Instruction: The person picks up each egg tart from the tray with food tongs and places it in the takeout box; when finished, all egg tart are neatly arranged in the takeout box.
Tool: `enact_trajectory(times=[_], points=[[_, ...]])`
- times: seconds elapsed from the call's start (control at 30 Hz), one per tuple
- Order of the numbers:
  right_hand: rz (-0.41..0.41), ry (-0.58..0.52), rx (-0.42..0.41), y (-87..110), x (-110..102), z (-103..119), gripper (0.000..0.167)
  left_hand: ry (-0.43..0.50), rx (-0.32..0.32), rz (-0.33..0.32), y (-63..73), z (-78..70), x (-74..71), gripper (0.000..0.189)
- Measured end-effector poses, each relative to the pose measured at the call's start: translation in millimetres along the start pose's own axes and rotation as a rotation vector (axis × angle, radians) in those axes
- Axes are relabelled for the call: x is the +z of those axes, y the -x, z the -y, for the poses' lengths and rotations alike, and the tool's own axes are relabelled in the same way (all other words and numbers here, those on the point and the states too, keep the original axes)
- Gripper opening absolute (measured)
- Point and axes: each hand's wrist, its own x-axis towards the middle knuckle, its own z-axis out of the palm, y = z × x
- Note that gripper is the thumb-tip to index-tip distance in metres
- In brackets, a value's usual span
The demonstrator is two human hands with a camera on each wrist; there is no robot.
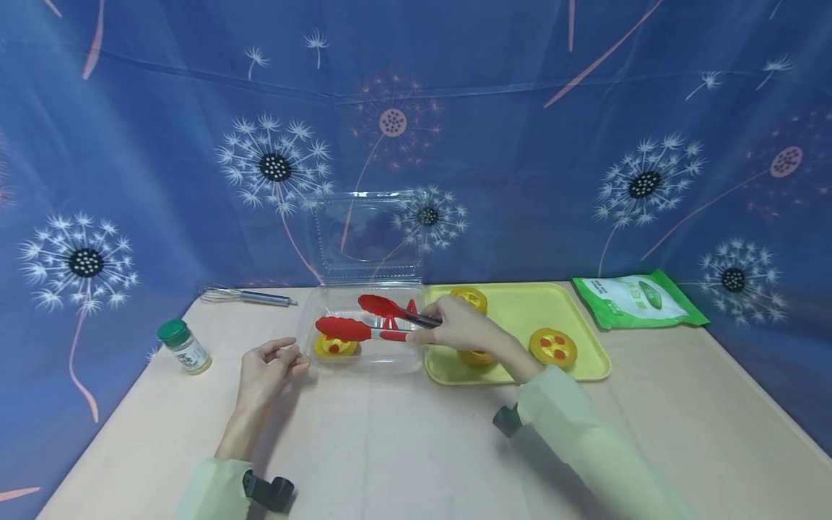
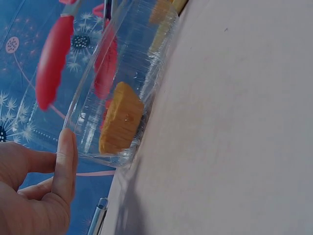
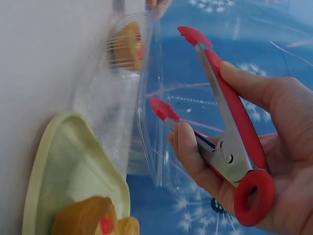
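Observation:
In the head view my right hand (image 1: pixel 464 325) grips red-tipped metal tongs (image 1: pixel 344 329) over a clear plastic container (image 1: pixel 390 357). The tongs' tips stand apart with nothing between them. Below them, a yellow egg tart (image 1: pixel 335 347) with red pieces sits at the container's left end. My left hand (image 1: pixel 266 372) is at the container's front left corner; in the left wrist view a straight finger (image 2: pixel 65 166) reaches its rim. The right wrist view shows the thumb and fingers around the tongs' arms (image 3: pixel 234 112).
Right of the container, a yellow tray (image 1: pixel 520 303) bears several tarts, one of them a tart (image 1: pixel 552 348) at its right. The clear lid (image 1: pixel 367 235) stands up behind. A whisk (image 1: pixel 247 296) and green-capped jar (image 1: pixel 185 347) lie left; a green packet (image 1: pixel 640 300) lies right.

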Motion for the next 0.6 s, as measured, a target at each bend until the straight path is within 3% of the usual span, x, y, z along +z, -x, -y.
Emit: enact_trajectory(times=[0.1,0.33,0.6], points=[[-0.025,-0.028,0.002,10.5,-8.9,-7.8,0.028,0.002,0.001,0.008,-0.3,-0.3,-0.3,0.041],[-0.127,-0.114,0.091,48.6,-36.8,-28.0,0.061,-0.018,-0.006,0.013,-1.5,-0.3,-0.1,0.042],[-0.235,-0.012,0.111,102.8,-75.0,-54.5,0.061,-0.018,-0.029,0.039,-2.4,-2.0,-2.6,0.045]])
